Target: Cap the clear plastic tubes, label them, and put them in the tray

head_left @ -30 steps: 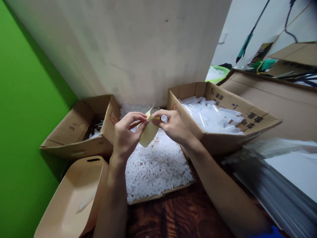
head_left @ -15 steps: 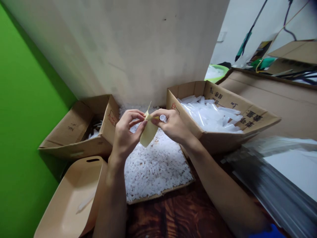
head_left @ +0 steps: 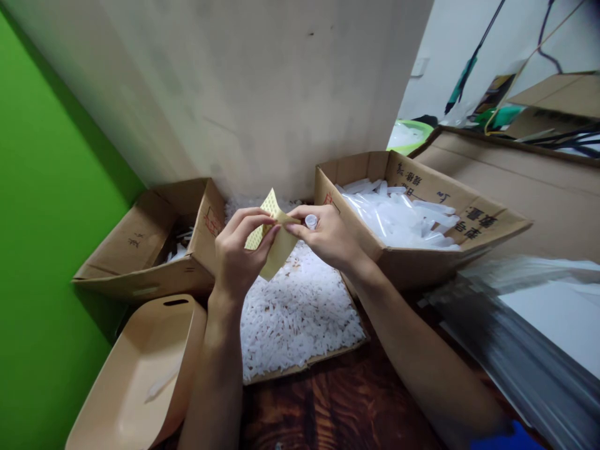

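A pale yellow sheet (head_left: 277,255) is bent between both hands, with rows of small dots or holes on its left-hand face. My left hand (head_left: 241,250) pinches its middle between thumb and fingers. From the other side, my right hand (head_left: 330,240) grips the sheet near the same spot with thumb and forefinger. A small white round-ended piece (head_left: 311,221), like a tube's end, sticks out of the right hand; the rest of it is hidden by the fingers. Below the hands lie many small white bits (head_left: 300,319) on a flat cardboard tray.
To the right stands a cardboard box (head_left: 422,256) of clear plastic tubes (head_left: 398,215). A second cardboard box (head_left: 140,234) and a beige bin (head_left: 126,375) with a whitish strip inside are at left. Stacked plastic sheets (head_left: 539,337) lie at lower right on the dark wooden table (head_left: 328,406).
The yellow sheet has turned and opened out, so its dotted face now shows above and behind the left fingers. Both hands stay at nearly the same place.
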Motion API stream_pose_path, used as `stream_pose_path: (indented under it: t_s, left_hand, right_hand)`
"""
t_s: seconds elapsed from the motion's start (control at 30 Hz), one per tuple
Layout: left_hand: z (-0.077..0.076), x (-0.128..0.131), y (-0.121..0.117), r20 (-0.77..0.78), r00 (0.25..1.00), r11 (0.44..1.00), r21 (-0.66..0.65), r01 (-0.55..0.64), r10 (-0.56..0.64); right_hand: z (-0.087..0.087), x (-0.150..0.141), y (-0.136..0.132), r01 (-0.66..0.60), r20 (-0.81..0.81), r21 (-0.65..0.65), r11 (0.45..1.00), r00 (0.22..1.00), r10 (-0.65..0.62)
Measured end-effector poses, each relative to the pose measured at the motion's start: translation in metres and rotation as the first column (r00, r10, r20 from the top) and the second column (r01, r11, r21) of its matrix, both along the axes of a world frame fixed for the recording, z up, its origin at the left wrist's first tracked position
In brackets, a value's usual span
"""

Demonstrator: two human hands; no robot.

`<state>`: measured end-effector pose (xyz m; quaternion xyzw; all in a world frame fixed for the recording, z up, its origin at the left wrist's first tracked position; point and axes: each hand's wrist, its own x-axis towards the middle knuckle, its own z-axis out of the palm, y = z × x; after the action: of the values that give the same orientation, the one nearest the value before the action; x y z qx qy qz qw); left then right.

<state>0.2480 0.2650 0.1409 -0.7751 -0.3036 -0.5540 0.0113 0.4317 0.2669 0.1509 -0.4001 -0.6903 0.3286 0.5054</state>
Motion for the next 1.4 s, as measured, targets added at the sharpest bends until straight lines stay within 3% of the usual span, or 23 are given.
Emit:
stream_pose_path:
  t_s: [0.2,0.6,0.9,1.17,1.4]
  left_hand:
    - [0.0006,0.0027,-0.0013,-0.042,0.998,0.994,0.098,-0.049,0.053]
    - [0.0041,-0.0022,-0.004,-0.136,0.989,0.995,0.087,-0.039,0.051]
    - [0.007,-0.0027,-0.0071,-0.175,0.979,0.987,0.145,-0.075,0.101]
    - [0.0069,-0.0024,-0.0068,-0.116,0.992,0.998,0.04,-0.044,0.048]
    - [0.0047,-0.0011,-0.0044,-0.107,0.993,0.997,0.065,-0.048,0.055]
  right_hand:
    - [-0.0015,-0.0029,-0.0005,0.011,-0.018,0.075,0.997,1.0,-0.01]
    - [-0.0052,-0.0027,-0.001,0.053,0.084,0.297,0.953,0.993,-0.081]
    - [-0.0016,-0.0038,-0.0064,0.06,0.144,0.274,0.96,0.984,-0.103]
    - [-0.0025,-0.0036,-0.0047,0.058,0.102,0.286,0.957,0.991,-0.091]
    - [-0.0027,-0.0032,-0.004,0.062,0.115,0.27,0.961,0.989,-0.096]
